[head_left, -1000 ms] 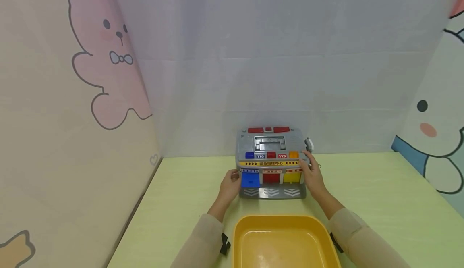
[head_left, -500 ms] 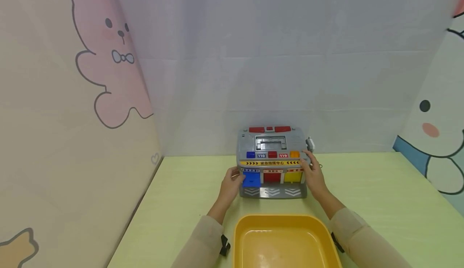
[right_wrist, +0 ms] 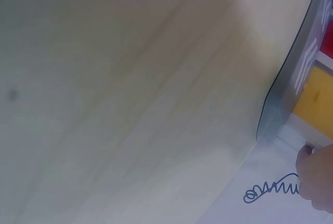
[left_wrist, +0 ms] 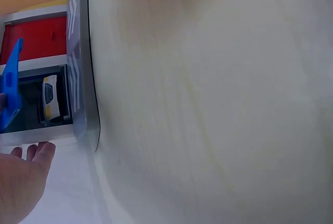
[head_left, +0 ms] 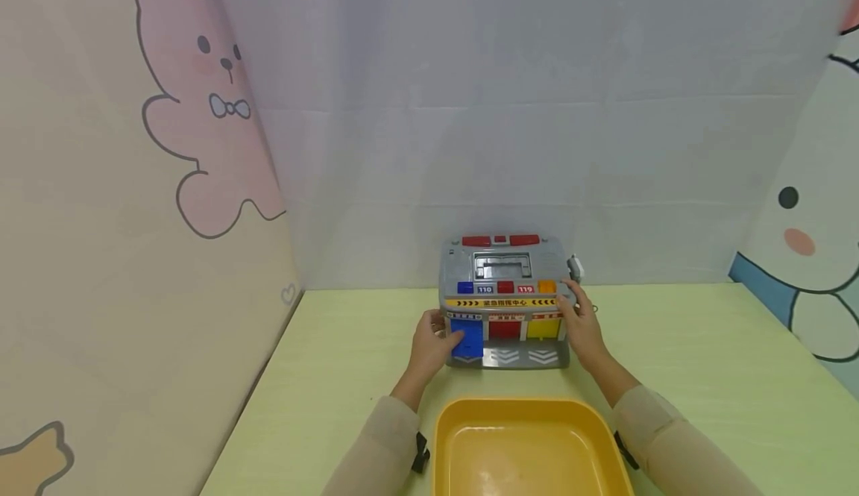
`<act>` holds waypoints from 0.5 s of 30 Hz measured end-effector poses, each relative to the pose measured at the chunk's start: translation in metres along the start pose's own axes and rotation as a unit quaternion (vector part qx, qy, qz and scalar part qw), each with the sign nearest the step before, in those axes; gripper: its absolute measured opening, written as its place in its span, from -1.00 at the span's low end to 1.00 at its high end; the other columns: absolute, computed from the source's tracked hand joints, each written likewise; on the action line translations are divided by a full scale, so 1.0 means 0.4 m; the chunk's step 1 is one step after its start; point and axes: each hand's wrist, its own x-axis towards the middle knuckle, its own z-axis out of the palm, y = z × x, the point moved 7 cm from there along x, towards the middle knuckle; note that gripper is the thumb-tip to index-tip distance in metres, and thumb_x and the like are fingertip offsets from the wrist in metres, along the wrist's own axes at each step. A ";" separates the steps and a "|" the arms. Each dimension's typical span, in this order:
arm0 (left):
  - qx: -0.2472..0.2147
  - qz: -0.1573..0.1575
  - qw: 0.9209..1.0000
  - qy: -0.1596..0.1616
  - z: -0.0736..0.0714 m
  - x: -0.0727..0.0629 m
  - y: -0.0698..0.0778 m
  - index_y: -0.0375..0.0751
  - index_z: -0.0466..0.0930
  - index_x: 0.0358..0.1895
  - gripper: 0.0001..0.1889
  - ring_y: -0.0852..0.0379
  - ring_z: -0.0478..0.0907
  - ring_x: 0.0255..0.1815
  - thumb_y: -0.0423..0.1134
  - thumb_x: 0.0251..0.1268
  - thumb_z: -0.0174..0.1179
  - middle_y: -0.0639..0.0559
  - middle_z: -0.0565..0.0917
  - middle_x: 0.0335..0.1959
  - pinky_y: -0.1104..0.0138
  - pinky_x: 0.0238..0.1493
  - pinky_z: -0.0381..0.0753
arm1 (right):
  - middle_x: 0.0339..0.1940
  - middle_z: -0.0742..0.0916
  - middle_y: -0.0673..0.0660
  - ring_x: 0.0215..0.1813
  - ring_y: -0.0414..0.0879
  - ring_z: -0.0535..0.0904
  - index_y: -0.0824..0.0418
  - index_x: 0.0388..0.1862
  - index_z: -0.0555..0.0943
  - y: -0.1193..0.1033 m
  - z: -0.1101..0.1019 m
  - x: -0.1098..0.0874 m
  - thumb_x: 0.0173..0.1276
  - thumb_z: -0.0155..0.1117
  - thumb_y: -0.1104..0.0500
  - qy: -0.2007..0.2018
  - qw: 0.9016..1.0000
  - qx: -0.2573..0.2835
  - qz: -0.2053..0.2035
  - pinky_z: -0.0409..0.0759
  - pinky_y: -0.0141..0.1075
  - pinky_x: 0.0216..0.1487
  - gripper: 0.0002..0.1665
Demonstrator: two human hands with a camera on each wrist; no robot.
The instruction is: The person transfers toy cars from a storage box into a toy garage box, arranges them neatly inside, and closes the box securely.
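A grey toy rescue station (head_left: 463, 261) stands at the back of the table, with blue, red and yellow garage doors. My left hand (head_left: 429, 345) is at its left side, fingers along the side wall and thumb against the blue door (head_left: 467, 338). In the left wrist view the blue door (left_wrist: 10, 86) is swung outward, and a small white toy car (left_wrist: 50, 96) shows in the bay behind it. My right hand (head_left: 581, 326) holds the station's right front corner, thumb in front and fingers on top. The red door (head_left: 505, 330) and yellow door (head_left: 543, 329) are down.
A yellow tray (head_left: 526, 408) lies in front of the station, between my forearms. A pale curtain (head_left: 416, 145) hangs right behind the table (head_left: 335, 362). On the station's right side is a small white and grey part (head_left: 576, 268).
My left thumb has moved right onto the blue door, and that door now reaches lower and farther outward. My right hand keeps its hold on the corner.
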 end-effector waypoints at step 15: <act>-0.008 0.017 1.000 0.018 0.015 0.013 -0.005 -0.37 0.35 0.19 -0.46 -0.15 0.44 0.11 -0.36 0.18 0.37 -0.20 0.49 0.10 0.04 0.18 0.47 | 0.33 0.35 0.31 0.18 0.08 0.33 0.09 0.56 0.04 0.012 0.001 0.003 0.62 -0.15 -0.05 -0.004 1.000 0.011 0.001 0.29 0.01 0.27 -0.36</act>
